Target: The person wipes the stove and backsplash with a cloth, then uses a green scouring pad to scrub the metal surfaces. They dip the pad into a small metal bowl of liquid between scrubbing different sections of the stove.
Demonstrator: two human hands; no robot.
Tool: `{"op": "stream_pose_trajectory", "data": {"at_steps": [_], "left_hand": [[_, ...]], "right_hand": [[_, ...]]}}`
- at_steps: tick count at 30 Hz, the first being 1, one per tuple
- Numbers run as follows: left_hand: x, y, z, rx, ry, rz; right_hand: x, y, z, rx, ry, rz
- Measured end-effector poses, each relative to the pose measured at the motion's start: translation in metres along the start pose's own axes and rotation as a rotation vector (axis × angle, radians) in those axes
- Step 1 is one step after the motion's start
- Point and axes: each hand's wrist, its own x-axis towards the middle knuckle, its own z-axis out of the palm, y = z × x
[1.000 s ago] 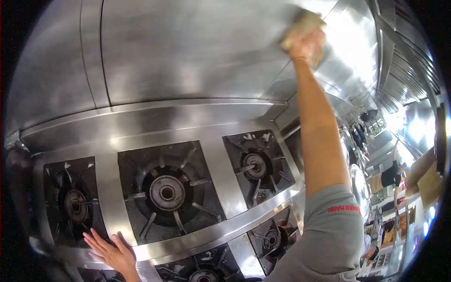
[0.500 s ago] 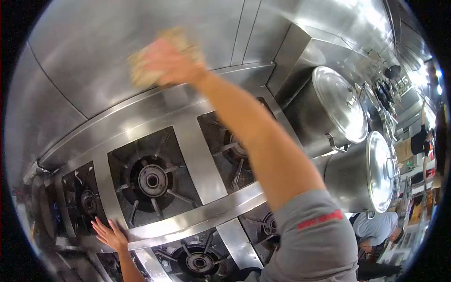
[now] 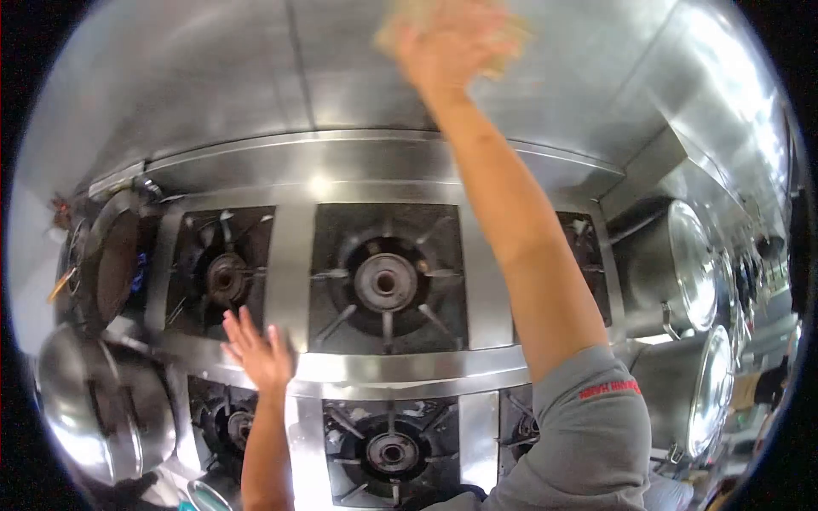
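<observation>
Against the stainless steel wall (image 3: 213, 77) behind the stove, my right hand (image 3: 441, 64) presses a tan cloth (image 3: 509, 43), blurred by motion. That arm stretches across the burners. My left hand (image 3: 262, 353) holds nothing; its fingers are spread over the steel ledge (image 3: 409, 368) between the two burner rows, near the back left burner (image 3: 226, 277). The large middle burner (image 3: 386, 281) lies between my two arms. In the front row is another burner (image 3: 392, 451) with whitish residue around it.
Two lidded stockpots, one rear (image 3: 694, 264) and one nearer (image 3: 707, 396), stand on the right. To the left are a dark pan (image 3: 119, 255) on its side and large steel vessels (image 3: 77, 409). Utensils (image 3: 745, 281) hang at far right.
The view has turned leftward and levelled, showing more pans on the left. My right hand has moved with the cloth along the wall, higher up; my left hand still lies near the ledge.
</observation>
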Motion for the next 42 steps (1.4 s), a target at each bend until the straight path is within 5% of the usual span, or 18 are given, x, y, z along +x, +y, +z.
{"op": "stream_pose_trajectory", "data": {"at_steps": [4,5,7,9,12,15,18,22,23,24,27,28,30,33,35,38,40,42], "left_hand": [[0.001,0.001,-0.015,-0.063,0.016,0.1],[0.002,-0.006,-0.011,-0.137,0.118,0.247],[0.014,-0.008,-0.03,-0.124,-0.09,0.578],[0.028,-0.008,-0.027,-0.255,-0.064,0.783],[0.03,-0.021,-0.018,-0.307,-0.16,0.712],[0.038,-0.023,-0.019,-0.41,-0.173,0.686],[0.041,-0.021,-0.012,-0.457,-0.163,0.738],[0.042,-0.021,-0.008,-0.512,-0.167,0.743],[0.042,-0.021,-0.007,-0.506,-0.158,0.737],[0.04,-0.022,-0.006,-0.514,-0.168,0.741],[0.036,-0.025,-0.004,-0.549,-0.131,0.755],[0.035,-0.025,-0.002,-0.558,-0.116,0.743],[0.039,-0.029,-0.003,-0.571,-0.07,0.762],[0.041,-0.024,-0.006,-0.548,-0.123,0.74],[0.042,-0.02,-0.008,-0.555,-0.111,0.723],[0.044,-0.022,-0.007,-0.542,-0.094,0.718],[0.043,-0.021,-0.007,-0.561,-0.122,0.677],[0.043,-0.025,-0.01,-0.566,-0.125,0.692]], "right_hand": [[-0.065,-0.096,0.018,0.054,-0.291,-0.879],[-0.07,-0.091,0.021,0.114,-0.361,-1.01],[-0.047,-0.074,0.007,0.119,-0.564,-1.235],[0.007,-0.059,-0.007,-0.068,-0.828,-1.385],[0.174,-0.076,-0.02,0.166,-0.285,-1.089],[0.316,-0.192,-0.096,-0.433,0.002,-0.533],[0.265,-0.323,-0.113,-0.03,0.262,-0.192],[0.141,-0.372,-0.042,0.145,0.376,-0.791],[0.076,-0.366,-0.006,-0.377,-0.132,-0.676],[0.033,-0.344,0.025,0.18,-0.078,-0.899],[-0.029,-0.315,0.018,0.038,-0.433,-1.221],[-0.023,-0.292,0.042,0.282,-0.579,-1.459],[0.055,-0.284,0.038,0.465,-0.66,-1.554],[0.263,-0.314,-0.011,0.598,-0.262,-1.5],[0.343,-0.335,-0.057,0.179,0.234,-0.681],[0.361,-0.403,-0.069,0.092,0.365,-0.428],[0.316,-0.448,-0.014,0.125,0.074,-0.262],[0.195,-0.457,0.03,0.064,0.062,-0.779]]}}
